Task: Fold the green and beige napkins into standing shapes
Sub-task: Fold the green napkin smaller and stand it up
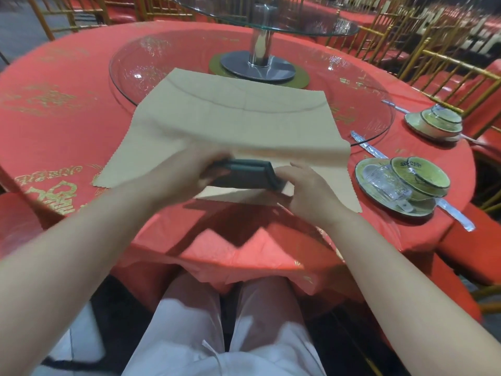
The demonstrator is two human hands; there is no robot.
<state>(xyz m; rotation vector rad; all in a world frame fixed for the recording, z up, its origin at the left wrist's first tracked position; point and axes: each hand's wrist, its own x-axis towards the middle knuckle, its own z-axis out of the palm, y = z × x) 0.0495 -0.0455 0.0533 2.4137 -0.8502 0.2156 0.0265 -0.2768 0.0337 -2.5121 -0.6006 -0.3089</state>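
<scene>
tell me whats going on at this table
A seated person is working on the green napkin, folded into a thick narrow bundle and gripped at its ends by the left hand and right hand. It is held over the beige napkin, which lies spread open on the red table, its far edge on the glass turntable. Neither napkin stands yet.
</scene>
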